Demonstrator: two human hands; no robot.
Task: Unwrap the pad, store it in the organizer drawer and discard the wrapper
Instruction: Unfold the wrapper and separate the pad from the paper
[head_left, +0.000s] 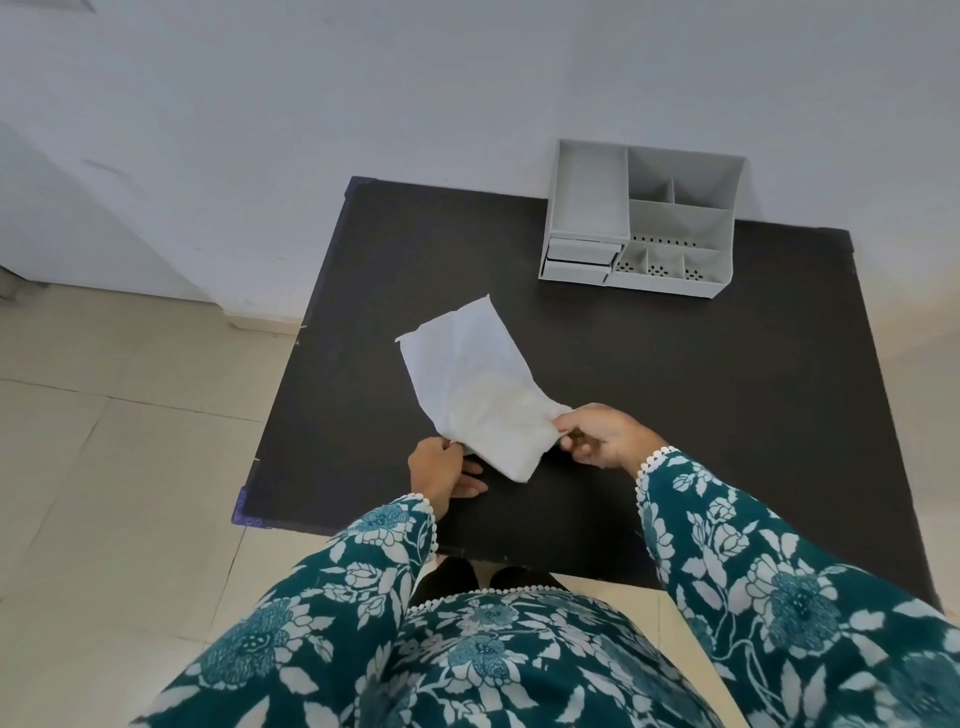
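A white wrapped pad (475, 382) is held flat just above the black table (701, 415), its long side running from the near middle toward the far left. My left hand (441, 470) pinches its near left corner. My right hand (597, 434) grips the near right corner between thumb and fingers. The wrapper looks unfolded and creased; I cannot tell the pad apart from the wrapper. The grey organizer (641, 221) stands at the table's far right against the wall, with two small drawers (579, 260) at its front left, both shut.
The table's near edge is just in front of my body. Beige floor tiles (104, 441) lie to the left of the table. A white wall (363, 104) rises behind the table and the organizer.
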